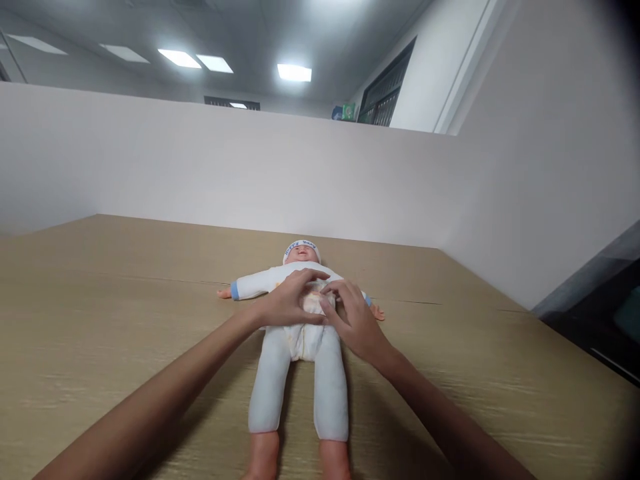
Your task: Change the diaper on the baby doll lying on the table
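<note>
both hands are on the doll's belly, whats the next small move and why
Probably pinch and pull the cloth apart at the waist: both the left hand and right hand already rest on the doll at its middle, which lies flat on its back on the table.

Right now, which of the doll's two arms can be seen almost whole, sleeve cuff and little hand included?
The doll's arm on the picture's left: its white sleeve, blue cuff and tiny hand lie bare on the table. The other arm is mostly hidden behind the person's right hand.
</note>
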The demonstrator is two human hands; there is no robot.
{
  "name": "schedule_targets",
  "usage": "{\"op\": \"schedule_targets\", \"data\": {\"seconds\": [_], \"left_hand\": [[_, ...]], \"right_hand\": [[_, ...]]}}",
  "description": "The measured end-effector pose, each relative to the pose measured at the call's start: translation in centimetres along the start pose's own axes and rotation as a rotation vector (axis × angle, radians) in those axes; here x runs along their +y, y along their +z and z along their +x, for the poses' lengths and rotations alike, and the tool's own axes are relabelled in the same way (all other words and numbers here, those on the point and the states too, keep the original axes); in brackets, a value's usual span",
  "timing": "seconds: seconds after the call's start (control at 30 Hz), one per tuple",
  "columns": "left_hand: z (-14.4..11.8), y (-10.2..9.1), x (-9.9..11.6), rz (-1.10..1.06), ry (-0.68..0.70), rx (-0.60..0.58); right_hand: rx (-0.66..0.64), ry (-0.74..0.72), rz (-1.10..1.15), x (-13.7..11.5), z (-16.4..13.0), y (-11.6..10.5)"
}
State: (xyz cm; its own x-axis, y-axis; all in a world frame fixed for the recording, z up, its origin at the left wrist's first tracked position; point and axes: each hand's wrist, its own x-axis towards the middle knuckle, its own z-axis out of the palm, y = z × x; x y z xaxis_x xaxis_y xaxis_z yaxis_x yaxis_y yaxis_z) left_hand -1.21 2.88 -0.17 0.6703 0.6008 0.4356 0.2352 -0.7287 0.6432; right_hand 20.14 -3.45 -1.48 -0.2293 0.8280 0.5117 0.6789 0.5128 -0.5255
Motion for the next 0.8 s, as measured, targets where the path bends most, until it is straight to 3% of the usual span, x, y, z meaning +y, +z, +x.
{"op": "schedule_targets", "data": {"seconds": [0.1, 0.2, 0.33, 0.5, 0.67, 0.8], "left_hand": [[-3.0, -1.3, -1.2, -0.086, 0.034, 0.086], [-6.5, -2.1, -3.0, 0.106, 0.003, 0.232], [-9.9, -2.5, -5.5, 0.384, -0.146, 0.305], [-10.6, -2.6, -7.0, 0.562, -0.369, 0.209], [-10.8, -2.9, -7.1, 0.387, -0.469, 0.207], [-10.6, -4.1, -7.1, 0.213, -0.513, 0.192]], "right_hand": [[-0.085, -0.165, -0.04, 0.5, -2.6, -0.2], [-0.129, -0.186, -0.04, 1.4, -3.7, 0.0], [-0.056, -0.18, -0.049, 1.5, -3.3, 0.2], [0.069, -0.164, -0.091, -1.5, -0.6, 0.0], [-0.124, -0.184, -0.099, -5.7, 3.8, 1.1], [-0.257, -0.121, -0.21, -7.1, 6.1, 2.8]]}}
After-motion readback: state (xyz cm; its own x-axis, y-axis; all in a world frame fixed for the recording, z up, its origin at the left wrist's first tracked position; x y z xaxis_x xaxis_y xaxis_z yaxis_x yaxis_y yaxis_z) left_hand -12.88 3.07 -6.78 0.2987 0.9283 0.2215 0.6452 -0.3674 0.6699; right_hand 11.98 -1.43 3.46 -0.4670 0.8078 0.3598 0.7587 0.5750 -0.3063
